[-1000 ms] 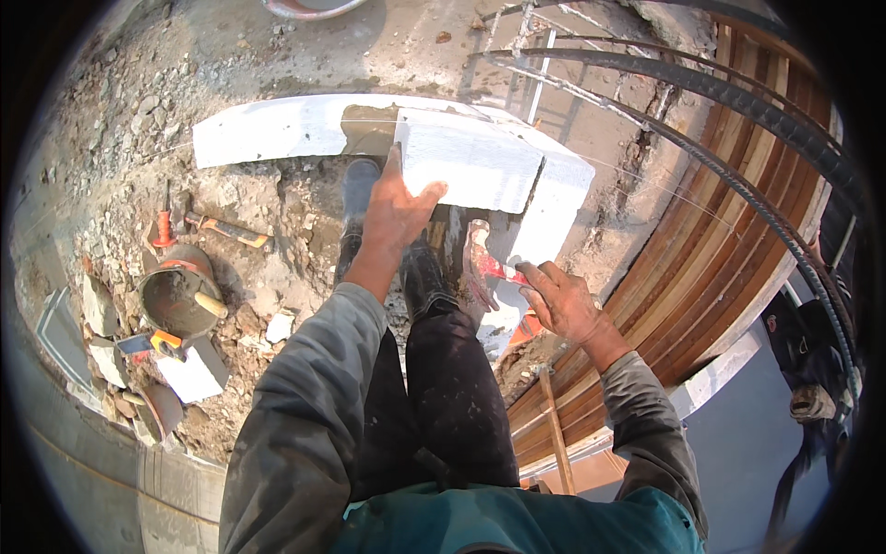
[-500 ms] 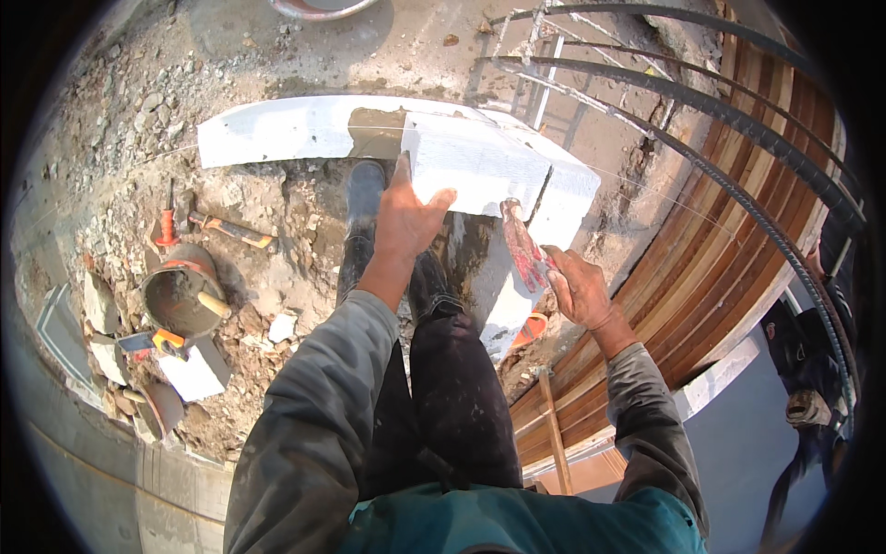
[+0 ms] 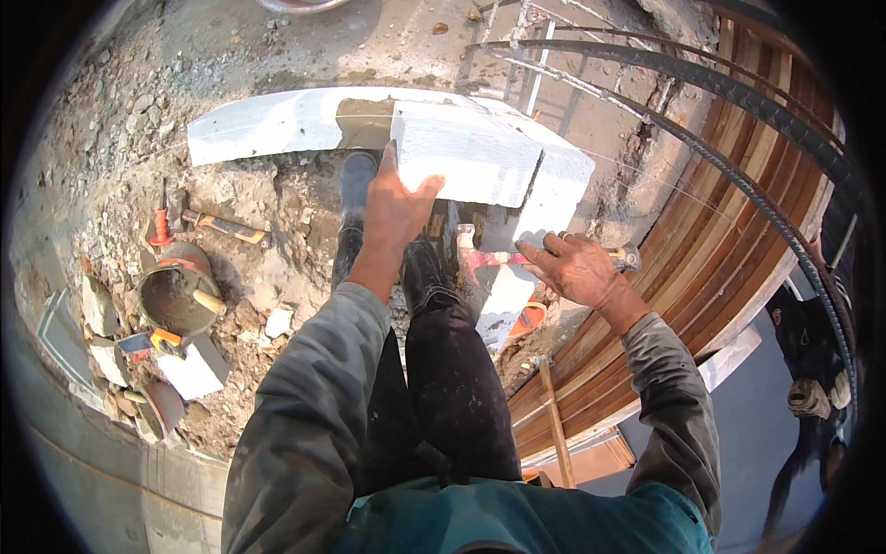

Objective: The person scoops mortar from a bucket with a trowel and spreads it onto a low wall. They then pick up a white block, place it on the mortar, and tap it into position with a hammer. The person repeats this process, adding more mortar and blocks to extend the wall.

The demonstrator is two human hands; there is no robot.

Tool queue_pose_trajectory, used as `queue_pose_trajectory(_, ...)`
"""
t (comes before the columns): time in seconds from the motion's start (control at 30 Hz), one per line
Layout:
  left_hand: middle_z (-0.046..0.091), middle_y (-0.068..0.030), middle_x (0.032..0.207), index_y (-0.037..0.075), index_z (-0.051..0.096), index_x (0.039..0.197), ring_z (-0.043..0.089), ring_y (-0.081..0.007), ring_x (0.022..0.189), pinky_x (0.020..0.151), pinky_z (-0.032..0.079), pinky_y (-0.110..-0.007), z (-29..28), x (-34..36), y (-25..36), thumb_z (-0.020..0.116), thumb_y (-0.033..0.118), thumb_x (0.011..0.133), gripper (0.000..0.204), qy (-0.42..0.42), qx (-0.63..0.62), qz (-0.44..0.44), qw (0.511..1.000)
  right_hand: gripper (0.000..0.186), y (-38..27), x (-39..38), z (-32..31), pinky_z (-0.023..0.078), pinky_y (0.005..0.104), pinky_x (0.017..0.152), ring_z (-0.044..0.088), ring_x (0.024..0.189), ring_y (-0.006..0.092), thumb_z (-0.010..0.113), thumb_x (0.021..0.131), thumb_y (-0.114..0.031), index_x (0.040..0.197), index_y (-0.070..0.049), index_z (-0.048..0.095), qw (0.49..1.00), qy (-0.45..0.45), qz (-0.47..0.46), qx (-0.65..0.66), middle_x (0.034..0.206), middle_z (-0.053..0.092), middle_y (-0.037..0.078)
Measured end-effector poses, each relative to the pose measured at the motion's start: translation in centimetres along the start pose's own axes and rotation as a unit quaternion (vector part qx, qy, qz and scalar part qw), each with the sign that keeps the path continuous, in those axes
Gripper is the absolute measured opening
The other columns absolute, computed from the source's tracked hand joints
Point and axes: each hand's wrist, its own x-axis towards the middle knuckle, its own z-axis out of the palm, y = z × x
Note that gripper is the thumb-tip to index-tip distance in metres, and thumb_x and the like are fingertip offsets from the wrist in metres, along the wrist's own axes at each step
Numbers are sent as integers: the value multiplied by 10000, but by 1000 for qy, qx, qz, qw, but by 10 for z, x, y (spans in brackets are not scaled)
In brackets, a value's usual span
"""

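Note:
My left hand point(image 3: 392, 208) is closed on the near left corner of a white block point(image 3: 466, 157), thumb on its face. The block stands at the corner of a row of white blocks point(image 3: 249, 129), with grey mortar point(image 3: 362, 120) beside it. My right hand point(image 3: 577, 272) grips a red-handled hammer point(image 3: 489, 258) held crosswise just below the block's right part, with a metal head showing right of my fingers. My boots stand in rubble behind the blocks.
At left lie a bucket of mortar point(image 3: 171, 300), an orange-handled hammer point(image 3: 226, 224), a saw point(image 3: 166, 343) and a white offcut point(image 3: 194, 367). Curved rebar point(image 3: 692, 78) arches over the upper right beside wooden boards point(image 3: 701, 277). A person in dark clothing point(image 3: 798, 342) is at far right.
The hammer in my right hand has swung from an upright slant half a second ago to lying crosswise, and that hand has moved slightly up and right. My left hand stays on the block.

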Motion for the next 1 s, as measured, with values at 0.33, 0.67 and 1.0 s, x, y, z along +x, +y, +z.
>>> queue_pose_trajectory(0.33,679,-225,1092,-85,472,1282,675,-299,1016,877,504,-359,-5,0,5,730,121,795,588,-18,16,-18,1000,335,-6,-3,1,547,397,666,651,704,295,571,944,-258,1255,-134,590,992,-45,116,35,859,592,115)
queue_pose_trajectory(0.67,683,-220,1077,-62,498,1260,680,-299,997,866,510,-360,4,-4,-12,733,133,797,555,24,-3,9,1000,295,0,-14,0,533,394,592,651,674,311,597,933,-275,1124,-51,577,982,49,10,182,828,620,123)
queue_pose_trajectory(1.0,679,-232,1070,-81,483,1271,681,-314,990,865,512,-363,1,-4,3,741,155,789,595,8,-13,-26,1000,248,27,-21,19,509,445,592,650,684,377,547,966,-241,1071,-17,549,967,89,136,194,812,641,216)
